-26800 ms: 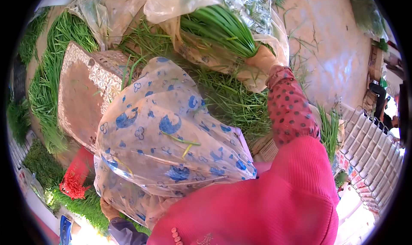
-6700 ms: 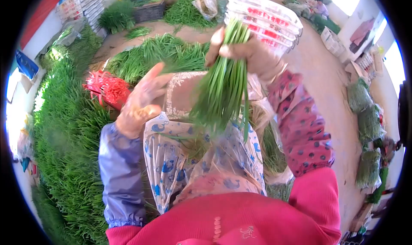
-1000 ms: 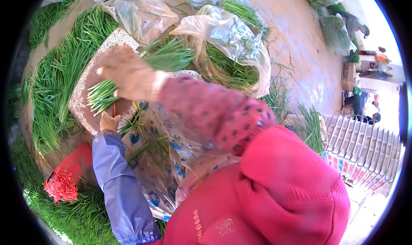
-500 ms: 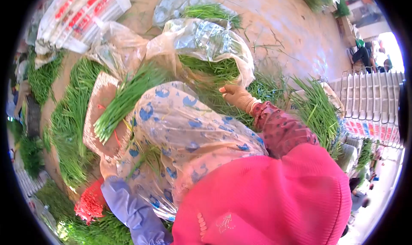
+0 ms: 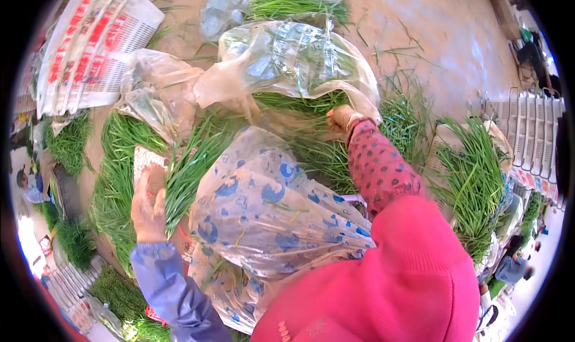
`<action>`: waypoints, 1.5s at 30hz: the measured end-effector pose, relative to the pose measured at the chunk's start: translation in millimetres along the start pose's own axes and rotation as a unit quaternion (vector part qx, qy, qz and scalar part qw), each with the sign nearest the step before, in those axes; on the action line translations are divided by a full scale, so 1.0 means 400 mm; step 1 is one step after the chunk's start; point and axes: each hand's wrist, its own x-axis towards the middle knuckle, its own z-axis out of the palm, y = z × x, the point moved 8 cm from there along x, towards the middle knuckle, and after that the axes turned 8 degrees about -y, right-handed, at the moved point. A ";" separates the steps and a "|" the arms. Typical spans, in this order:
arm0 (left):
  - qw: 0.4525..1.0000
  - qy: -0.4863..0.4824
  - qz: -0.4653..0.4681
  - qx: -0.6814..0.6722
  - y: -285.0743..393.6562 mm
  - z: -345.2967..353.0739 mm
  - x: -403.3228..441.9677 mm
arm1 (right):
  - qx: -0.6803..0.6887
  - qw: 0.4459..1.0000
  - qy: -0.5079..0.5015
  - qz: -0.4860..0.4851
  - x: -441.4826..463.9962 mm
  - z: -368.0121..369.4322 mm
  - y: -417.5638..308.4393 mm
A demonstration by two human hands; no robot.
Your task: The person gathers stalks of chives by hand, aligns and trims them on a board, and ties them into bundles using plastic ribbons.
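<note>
My left hand (image 5: 150,210), fingers extended and thumb apart, is over the patterned board (image 5: 147,157), against the lower left side of a bundle of long green stalks (image 5: 194,174). My right hand (image 5: 342,118) has its fingers curled at the mouth of a clear plastic bag (image 5: 293,57); what lies in them is too small to make out. Green stalks (image 5: 299,102) show inside that bag, just left of this hand. A plastic sheet with blue whale prints (image 5: 257,192) covers my lap between the two hands.
White crates with red lettering (image 5: 96,48) stand at the upper left. Loose stalks (image 5: 473,180) lie at the right beside stacked crates (image 5: 527,132). More greens (image 5: 114,192) lie left of the board. A person (image 5: 512,269) is at the far right, another (image 5: 30,186) at the far left.
My right hand, earlier on the bundle over the board, has moved right to the bag's mouth. My left hand has moved up from the board's lower edge to beside the bundle. The view has shifted.
</note>
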 end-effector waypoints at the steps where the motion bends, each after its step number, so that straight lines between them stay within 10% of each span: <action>1: 0.999 -0.028 0.020 0.011 0.050 0.026 0.073 | -0.460 0.887 0.042 0.003 -0.055 -0.013 -0.086; 2: 0.995 -0.082 0.040 -0.043 0.104 0.073 0.141 | -0.670 0.734 0.111 -0.002 -0.116 -0.023 -0.173; 3: 0.984 -0.136 0.058 -0.097 0.162 0.122 0.203 | -0.544 0.810 0.149 -0.162 -0.179 -0.047 -0.244; 7: 0.896 -0.363 0.254 -0.001 0.404 0.357 0.340 | -0.451 0.851 0.248 -0.100 -0.322 -0.116 -0.433; 12: 0.779 -0.577 0.226 0.099 0.525 0.596 0.424 | -0.494 0.605 0.361 -0.509 -0.473 -0.095 -0.603; 17: 0.958 -0.165 0.228 -0.047 0.482 0.513 0.707 | -0.348 0.612 0.318 -0.635 -0.507 -0.101 -0.643; 18: 0.944 -0.084 0.259 -0.184 0.459 0.457 0.766 | -0.048 0.762 0.196 -0.615 -0.454 -0.155 -0.622; 19: 0.923 -0.023 0.281 -0.262 0.436 0.397 0.818 | 0.258 0.815 0.050 -0.517 -0.367 -0.164 -0.586; 20: 0.924 0.002 0.275 -0.267 0.423 0.361 0.854 | 0.259 0.816 0.043 -0.514 -0.335 -0.159 -0.583; 22: 0.946 -0.019 0.244 -0.211 0.413 0.346 0.908 | 0.035 0.846 0.212 -0.488 -0.290 -0.172 -0.567; 23: 0.955 -0.041 0.233 -0.181 0.414 0.351 0.926 | -0.376 0.757 0.332 -0.419 -0.326 -0.115 -0.602; 32: 0.936 -0.121 0.313 -0.105 0.484 0.250 0.853 | -0.567 0.783 0.251 -0.058 -0.130 -0.149 -0.429; 38: 0.875 -0.212 0.425 0.094 0.731 0.179 0.707 | -0.592 0.780 0.203 -0.032 -0.024 -0.207 -0.401; 45: 0.833 -0.429 0.270 -0.222 0.800 0.555 0.615 | -0.611 0.754 0.230 -0.073 -0.075 -0.186 -0.397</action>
